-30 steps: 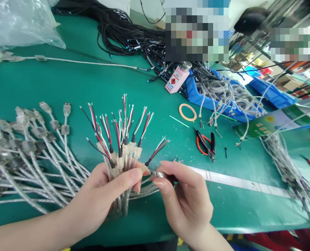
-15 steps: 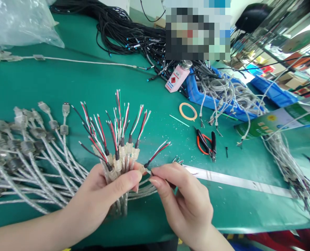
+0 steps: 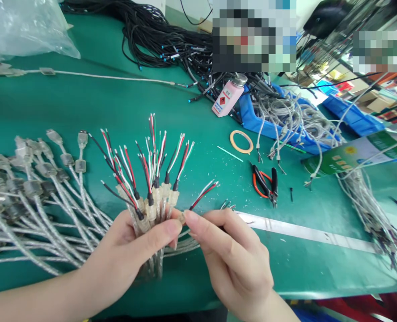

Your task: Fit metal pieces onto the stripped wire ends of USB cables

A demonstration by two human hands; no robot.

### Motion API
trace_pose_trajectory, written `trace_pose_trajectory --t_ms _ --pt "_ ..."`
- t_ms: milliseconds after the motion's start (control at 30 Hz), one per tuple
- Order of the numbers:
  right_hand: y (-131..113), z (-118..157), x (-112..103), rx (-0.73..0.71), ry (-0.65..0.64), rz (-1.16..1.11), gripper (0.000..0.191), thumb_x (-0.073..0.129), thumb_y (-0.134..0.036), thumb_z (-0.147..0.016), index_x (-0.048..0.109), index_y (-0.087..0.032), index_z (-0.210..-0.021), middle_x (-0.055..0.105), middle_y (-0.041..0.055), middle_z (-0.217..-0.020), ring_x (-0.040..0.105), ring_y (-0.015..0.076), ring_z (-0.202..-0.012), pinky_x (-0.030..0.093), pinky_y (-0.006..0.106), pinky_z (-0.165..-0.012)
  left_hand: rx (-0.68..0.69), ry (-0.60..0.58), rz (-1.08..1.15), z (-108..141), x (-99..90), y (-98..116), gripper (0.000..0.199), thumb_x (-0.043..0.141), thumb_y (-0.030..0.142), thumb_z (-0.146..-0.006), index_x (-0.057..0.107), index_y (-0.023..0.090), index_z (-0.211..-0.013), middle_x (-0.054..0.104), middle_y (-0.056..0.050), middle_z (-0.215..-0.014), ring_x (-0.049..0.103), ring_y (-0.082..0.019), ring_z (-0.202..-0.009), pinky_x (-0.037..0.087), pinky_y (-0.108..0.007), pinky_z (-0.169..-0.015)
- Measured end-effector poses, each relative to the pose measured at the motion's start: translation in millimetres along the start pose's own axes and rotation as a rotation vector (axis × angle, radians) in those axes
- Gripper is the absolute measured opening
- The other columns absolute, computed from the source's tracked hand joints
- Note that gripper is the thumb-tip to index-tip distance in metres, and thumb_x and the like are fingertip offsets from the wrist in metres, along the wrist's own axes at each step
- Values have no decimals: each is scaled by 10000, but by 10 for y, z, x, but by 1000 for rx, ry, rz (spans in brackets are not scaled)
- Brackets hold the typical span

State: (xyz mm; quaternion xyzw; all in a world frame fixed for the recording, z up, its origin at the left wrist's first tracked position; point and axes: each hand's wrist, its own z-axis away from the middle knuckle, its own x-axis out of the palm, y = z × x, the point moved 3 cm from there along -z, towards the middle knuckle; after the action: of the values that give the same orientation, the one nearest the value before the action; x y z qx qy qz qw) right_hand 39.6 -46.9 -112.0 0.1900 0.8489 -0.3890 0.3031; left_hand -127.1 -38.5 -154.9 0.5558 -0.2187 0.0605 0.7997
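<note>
My left hand [image 3: 141,246] is wrapped round a bundle of clear-sheathed cables [image 3: 156,194], whose stripped black, red, white and green wire ends fan upward. At the tip of my left thumb, one more cable end [image 3: 181,218] leans out to the right. My right hand [image 3: 235,252] is closed on this end, thumb and forefinger together, partly covering it. Its red, white and black wires [image 3: 203,195] stick out behind the forefinger. To the left, USB plugs [image 3: 24,152] on braided cables lie spread on the green table [image 3: 94,98].
Pliers [image 3: 266,183], a tape ring [image 3: 241,142] and a pink bottle [image 3: 227,98] stand or lie beyond my right hand. A blue bin [image 3: 250,112] holds coiled cables. Black cables [image 3: 145,36] pile at the back. A white strip [image 3: 302,232] runs rightward toward more cables [image 3: 362,205].
My right fingertips have shifted slightly left and up onto the leaning cable end, now covering the base of its wires. My left hand keeps its hold on the bundle.
</note>
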Motion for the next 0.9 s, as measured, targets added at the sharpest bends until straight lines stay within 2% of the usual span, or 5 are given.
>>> trace_pose_trajectory --t_ms 133,400,600,767,900 --pt "10 23 -3 -18 -5 5 456 551 40 -853 638 -193 -1235 596 84 -879 573 166 -747 483 302 -593 6 -1 -3 -10 14 23 171 700 341 -859 727 288 -698 626 81 -664 545 -89 -684 438 -158 -665" --pt "19 33 16 -33 32 -25 486 550 71 -829 631 -199 -1224 583 79 -887 553 165 -743 465 306 -586 -4 -20 73 -32 57 41 92 702 319 -857 769 301 -797 640 78 -683 548 -97 -701 436 -163 -671" --pt "43 24 -1 -13 156 -98 505 550 72 -839 619 -208 -1253 603 56 -884 552 131 -707 458 271 -555 -26 8 99 -28 50 46 153 710 311 -845 746 272 -702 627 71 -660 553 -101 -714 453 -161 -743" --pt "160 27 -3 245 285 -262 353 525 -56 -932 547 -239 -1233 657 -14 -804 640 110 -717 532 249 -651 -53 6 109 -29 40 30 65 730 330 -829 783 304 -856 636 65 -654 597 -123 -785 467 -194 -843" --pt "198 3 3 370 138 -320 171 481 -178 -988 585 -261 -1095 628 -44 -751 598 79 -660 493 200 -611 -57 36 67 -32 33 27 75 749 313 -799 763 282 -731 629 58 -653 578 -122 -740 484 -194 -807"
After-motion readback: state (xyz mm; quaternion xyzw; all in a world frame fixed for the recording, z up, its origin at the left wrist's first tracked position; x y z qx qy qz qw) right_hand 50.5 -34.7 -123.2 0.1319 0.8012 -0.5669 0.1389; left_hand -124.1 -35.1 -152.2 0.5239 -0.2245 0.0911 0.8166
